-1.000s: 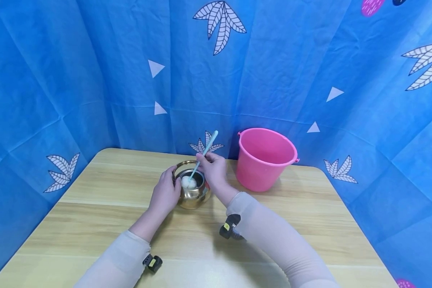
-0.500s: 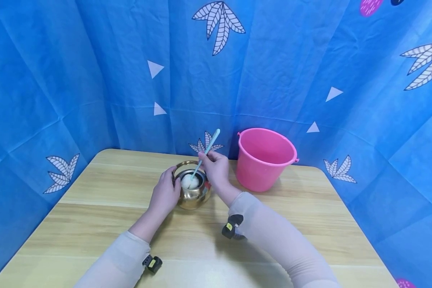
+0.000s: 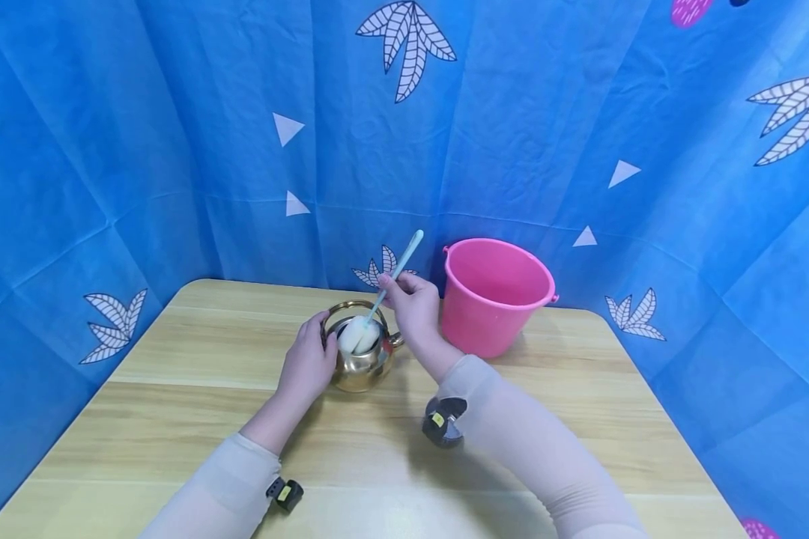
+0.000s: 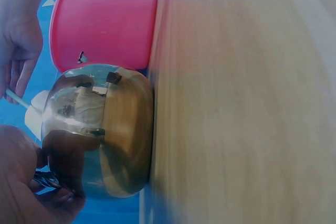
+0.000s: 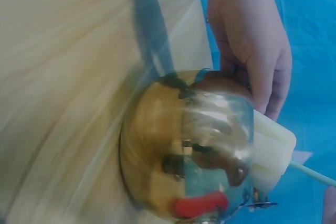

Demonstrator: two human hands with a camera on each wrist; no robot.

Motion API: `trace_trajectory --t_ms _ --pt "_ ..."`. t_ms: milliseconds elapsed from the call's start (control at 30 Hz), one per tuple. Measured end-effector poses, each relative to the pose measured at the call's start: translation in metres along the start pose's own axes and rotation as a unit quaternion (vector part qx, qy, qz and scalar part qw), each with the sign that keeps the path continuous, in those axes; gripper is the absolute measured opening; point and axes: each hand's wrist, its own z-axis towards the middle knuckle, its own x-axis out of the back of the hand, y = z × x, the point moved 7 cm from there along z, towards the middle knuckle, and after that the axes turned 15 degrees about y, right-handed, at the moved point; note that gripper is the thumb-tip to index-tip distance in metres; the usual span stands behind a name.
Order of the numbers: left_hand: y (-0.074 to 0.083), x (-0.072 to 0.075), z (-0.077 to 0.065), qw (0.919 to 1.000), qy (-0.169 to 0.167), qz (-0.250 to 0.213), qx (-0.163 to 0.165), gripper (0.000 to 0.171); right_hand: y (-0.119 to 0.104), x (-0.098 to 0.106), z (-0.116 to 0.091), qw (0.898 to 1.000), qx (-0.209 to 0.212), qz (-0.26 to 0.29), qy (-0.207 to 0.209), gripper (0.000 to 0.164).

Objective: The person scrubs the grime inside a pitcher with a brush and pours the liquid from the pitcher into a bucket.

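Note:
A gold, shiny metal kettle (image 3: 359, 376) stands upright on the table, lid off, its hoop handle (image 3: 352, 304) raised. My left hand (image 3: 310, 358) holds the kettle's left side by the rim and the base of the hoop. My right hand (image 3: 416, 305) pinches the thin pale-teal handle of a sponge brush (image 3: 407, 253). The brush's white sponge head (image 5: 270, 153) sits in the kettle's mouth and sticks out above the rim; its lower part is hidden inside. In the left wrist view, thumb and fingers of the left hand (image 4: 21, 179) are bent at the kettle's neck.
A pink bucket (image 3: 482, 329) stands at the back right, just beyond my right hand. The kettle's spout (image 3: 396, 340) points right. A blue patterned curtain (image 3: 243, 150) hangs behind the wooden table (image 3: 350, 464) and along both sides.
My right hand has risen and moved right, drawing the brush upward, so more of the sponge head shows above the kettle's mouth. The spout has come into sight. My left hand stays put.

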Motion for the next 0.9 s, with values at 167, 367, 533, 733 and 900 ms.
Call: trace_trajectory --t_ms 167,367,533,733,900 --pt "-0.001 0.0 0.0 1.0 -0.002 -0.001 0.005 0.051 -0.004 0.004 0.003 1.0 0.005 0.001 0.004 0.021" --pt "0.0 0.001 0.0 1.0 -0.002 0.0 0.005 0.051 -0.006 0.011 0.006 1.0 0.011 0.003 0.012 0.022" --pt "0.001 0.001 0.0 1.0 -0.001 -0.001 0.003 0.051 -0.012 0.016 0.005 1.0 0.007 0.014 0.015 0.024" --pt "0.001 0.001 0.0 1.0 0.0 -0.003 0.001 0.051 -0.02 0.023 0.005 0.999 0.005 0.026 0.026 0.019" --pt "0.001 0.0 0.0 1.0 -0.002 -0.002 0.002 0.051 -0.025 0.03 0.006 0.999 0.011 0.045 0.026 0.021"
